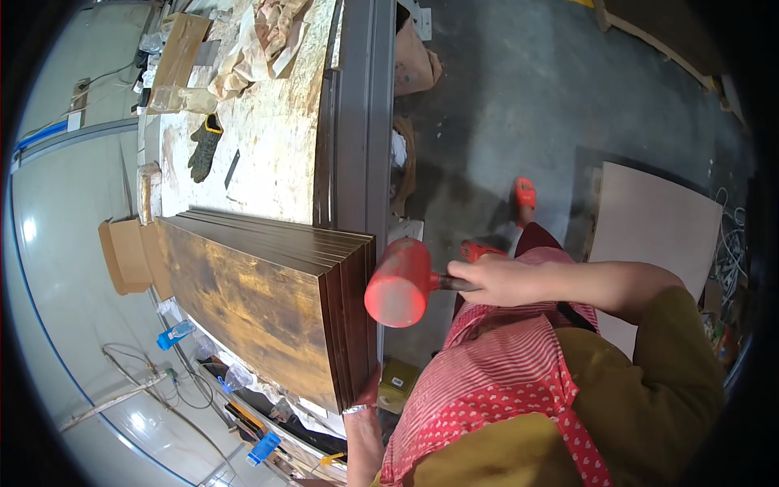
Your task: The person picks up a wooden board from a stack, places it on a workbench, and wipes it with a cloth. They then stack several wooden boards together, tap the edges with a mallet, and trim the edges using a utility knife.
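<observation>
A stack of dark brown wooden panels (260, 292) lies on the table (280, 146), its near end flush with or just past the table's grey metal edge rail (363, 122); the panel ends line up in a stepped row facing the open concrete floor (503, 105). The right hand (499, 280) is closed around the dark handle of a red rubber mallet (398, 282), whose head sits just beside the panel ends, touching or nearly so; the exact contact is hard to make out. To the right of the mallet the floor gives free room for the arm. The left hand (367, 395) is at the lower corner of the stack, mostly hidden under the panels, so I cannot tell whether it grips or only presses. A red striped apron and a mustard sleeve cover the lower right. Farther along the table lie a dark work glove (204, 146), crumpled paper (264, 40) and a cardboard box (180, 53). A pale board (653, 227) leans at the right, and a blue-capped bottle (175, 334) lies on the floor left of the stack.
</observation>
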A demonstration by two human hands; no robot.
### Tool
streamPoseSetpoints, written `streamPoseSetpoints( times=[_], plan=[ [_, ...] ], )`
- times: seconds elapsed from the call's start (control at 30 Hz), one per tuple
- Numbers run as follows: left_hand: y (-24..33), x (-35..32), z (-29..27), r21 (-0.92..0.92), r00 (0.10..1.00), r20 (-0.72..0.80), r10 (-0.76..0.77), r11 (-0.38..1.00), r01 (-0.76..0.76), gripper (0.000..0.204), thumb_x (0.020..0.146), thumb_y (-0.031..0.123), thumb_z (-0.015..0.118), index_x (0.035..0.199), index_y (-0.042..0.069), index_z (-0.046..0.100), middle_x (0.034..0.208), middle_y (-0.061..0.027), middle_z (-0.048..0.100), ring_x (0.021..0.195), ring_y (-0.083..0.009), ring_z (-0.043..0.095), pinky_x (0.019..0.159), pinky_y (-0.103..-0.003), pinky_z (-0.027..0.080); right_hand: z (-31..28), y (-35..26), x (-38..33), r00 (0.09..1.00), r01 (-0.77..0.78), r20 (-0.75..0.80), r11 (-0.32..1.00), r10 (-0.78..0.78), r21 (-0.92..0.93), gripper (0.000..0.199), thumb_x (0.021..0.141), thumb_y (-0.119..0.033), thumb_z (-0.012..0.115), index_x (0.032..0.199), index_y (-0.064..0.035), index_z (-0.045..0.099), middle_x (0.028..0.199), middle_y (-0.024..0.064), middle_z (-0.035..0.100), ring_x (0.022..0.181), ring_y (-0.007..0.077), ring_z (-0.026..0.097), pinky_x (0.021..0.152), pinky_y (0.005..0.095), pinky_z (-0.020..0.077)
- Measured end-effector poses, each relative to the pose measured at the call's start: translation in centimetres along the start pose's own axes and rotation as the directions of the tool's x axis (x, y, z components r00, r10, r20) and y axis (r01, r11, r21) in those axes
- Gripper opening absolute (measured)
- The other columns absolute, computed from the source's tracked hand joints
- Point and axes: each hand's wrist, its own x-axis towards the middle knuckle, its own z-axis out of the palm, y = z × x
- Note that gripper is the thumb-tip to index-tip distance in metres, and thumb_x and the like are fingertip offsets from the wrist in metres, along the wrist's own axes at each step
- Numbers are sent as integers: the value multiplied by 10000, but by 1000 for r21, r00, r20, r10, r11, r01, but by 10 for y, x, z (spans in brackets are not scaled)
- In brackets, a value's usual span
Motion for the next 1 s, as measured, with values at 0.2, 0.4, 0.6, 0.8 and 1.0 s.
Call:
streamPoseSetpoints(
  times=[0.2,0.4,0.6,0.8,1.0],
  plan=[
    [55,-19,-20,101,999,-3,42,994,-42,757,764,428,658,1378,94,370,1390,-149,408,1307,-276,353,1088,-385,273,-24,-2,-20,969,-233,52,824,241,516,139,893,-154,513,940,-48,437,635,25,471,434,96,456,375,269,360],
    [64,-17,-18,129,1000,-15,9,992,-6,699,756,368,667,1355,144,384,1334,-121,467,1233,-274,432,1039,-433,336,-57,-15,19,984,-134,54,506,170,852,146,920,-182,505,921,-91,390,607,-34,375,405,30,340,339,203,293],
    [69,-23,-19,50,999,20,-43,998,42,775,758,380,690,1390,91,344,1399,-147,396,1299,-273,366,1089,-379,278,-76,-19,46,973,-229,195,507,119,831,144,913,-165,488,869,-105,364,622,-41,381,433,13,342,344,184,287],
    [79,-27,-21,154,998,-30,-54,986,58,779,755,392,694,1384,86,353,1396,-147,400,1282,-275,389,1077,-385,301,-85,-21,53,947,-318,302,442,109,839,94,905,-135,495,924,-91,414,595,-47,391,408,2,341,322,167,281],
    [101,-42,-25,306,985,-93,145,946,-110,691,805,442,619,1353,82,397,1351,-124,455,1227,-297,448,1039,-407,357,-94,-25,61,947,-311,308,481,89,820,83,908,-133,481,902,-97,406,597,-59,380,425,1,336,334,172,278]
  ],
)
